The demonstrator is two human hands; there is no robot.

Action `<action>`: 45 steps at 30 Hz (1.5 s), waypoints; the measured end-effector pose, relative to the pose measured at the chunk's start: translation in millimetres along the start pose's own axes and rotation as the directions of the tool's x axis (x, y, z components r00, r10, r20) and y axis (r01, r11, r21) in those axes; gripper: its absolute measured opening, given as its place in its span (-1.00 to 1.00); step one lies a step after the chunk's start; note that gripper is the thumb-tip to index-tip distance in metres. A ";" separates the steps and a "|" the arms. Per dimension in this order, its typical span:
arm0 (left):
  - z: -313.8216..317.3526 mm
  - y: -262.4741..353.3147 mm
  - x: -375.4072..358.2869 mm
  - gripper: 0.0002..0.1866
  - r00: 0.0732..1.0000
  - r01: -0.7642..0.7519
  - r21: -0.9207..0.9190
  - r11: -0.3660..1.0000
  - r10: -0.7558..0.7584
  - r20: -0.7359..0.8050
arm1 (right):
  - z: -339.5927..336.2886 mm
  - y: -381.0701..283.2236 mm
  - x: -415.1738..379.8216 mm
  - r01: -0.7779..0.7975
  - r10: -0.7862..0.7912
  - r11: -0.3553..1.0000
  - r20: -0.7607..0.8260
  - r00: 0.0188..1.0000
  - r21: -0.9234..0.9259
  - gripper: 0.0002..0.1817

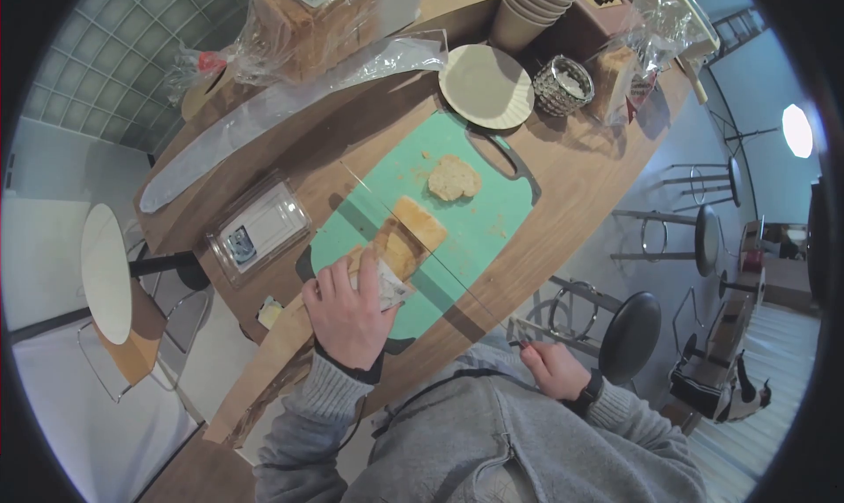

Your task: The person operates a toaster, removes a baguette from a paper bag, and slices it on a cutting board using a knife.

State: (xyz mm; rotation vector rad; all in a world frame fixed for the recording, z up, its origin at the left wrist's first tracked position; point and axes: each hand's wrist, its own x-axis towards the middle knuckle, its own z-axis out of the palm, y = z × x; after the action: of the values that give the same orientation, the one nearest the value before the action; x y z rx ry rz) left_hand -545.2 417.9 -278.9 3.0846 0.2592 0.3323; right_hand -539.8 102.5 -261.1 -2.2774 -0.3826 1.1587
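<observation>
My left hand (345,309) is closed around a bread loaf (400,250) that sticks out of a long brown paper bag (268,362). A white piece of paper (387,287) shows by my fingers. My right hand (556,369) grips the dark handle of a long bread knife (462,285). Its thin blade is seen nearly edge-on and crosses the loaf, with a piece of bread (422,222) on the far side of it. Under the loaf lies a green cutting board (360,223). Farther up the board rest a round slice of bread (454,178) and scattered crumbs.
Left of the board is a clear plastic container (259,228). Along the back stand a bagged bread loaf (312,28), a paper plate (486,85), stacked paper cups (527,18) and a small woven basket (563,85). Black stools (629,336) stand beyond the table's right edge.
</observation>
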 end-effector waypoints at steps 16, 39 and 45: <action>3.2 3.7 -1.8 -0.23 0.999 0.020 0.029 0.999 -0.019 -0.037 | -11.9 -27.1 20.9 -0.065 0.064 0.998 0.032 0.997 0.020 -0.41; 3.4 1.2 -6.3 -0.35 1.000 -0.020 -0.006 1.000 0.020 -0.020 | -0.2 -32.6 33.1 -0.065 0.065 0.998 -0.001 0.998 -0.010 -0.38; 0.9 4.6 -7.4 -0.26 1.000 0.001 -0.005 1.000 -0.001 0.021 | -4.2 -30.4 27.4 -0.113 0.113 0.993 -0.004 0.994 -0.028 -0.33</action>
State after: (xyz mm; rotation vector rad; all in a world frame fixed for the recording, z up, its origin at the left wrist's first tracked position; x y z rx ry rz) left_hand -551.3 412.2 -281.1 3.0810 0.2595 0.3005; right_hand -520.4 138.7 -259.0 -2.3503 -0.2736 1.2131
